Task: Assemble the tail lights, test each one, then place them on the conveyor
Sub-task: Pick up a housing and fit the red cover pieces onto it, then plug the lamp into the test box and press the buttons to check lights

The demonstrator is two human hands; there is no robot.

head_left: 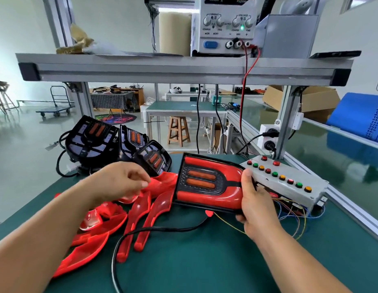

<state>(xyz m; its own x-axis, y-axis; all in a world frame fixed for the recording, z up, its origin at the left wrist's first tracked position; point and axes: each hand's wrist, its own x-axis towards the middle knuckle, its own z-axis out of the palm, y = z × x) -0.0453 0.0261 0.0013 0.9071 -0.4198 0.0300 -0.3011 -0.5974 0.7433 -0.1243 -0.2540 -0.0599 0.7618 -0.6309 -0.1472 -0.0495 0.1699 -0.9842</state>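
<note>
the green bench (205,261) is laid out as a one-person station: raw parts on the left, tester on the right, and the conveyor (331,149) running past the right edge, within reach for finished pieces. overhead, the shelf (184,66) carries the power supply (224,26), its red lead dropping toward the bench, presumably to feed the tester. the loose red lenses (141,216) sprawl by the left forearm, and the black housings (91,142) stand stacked at the far-left corner behind them.

the one assembled tail light (207,185) is held above the mat at bench centre, lens up, its right end beside the button box (287,180), likely so it can be tested. the right hand (258,206) clamps that end, thumb on top, fingers underneath. the left hand (118,182) hovers over the lenses with fingers loosely curled; i cannot tell if it pinches one. a black cable (124,240) trails from under the light toward the near edge.
</note>
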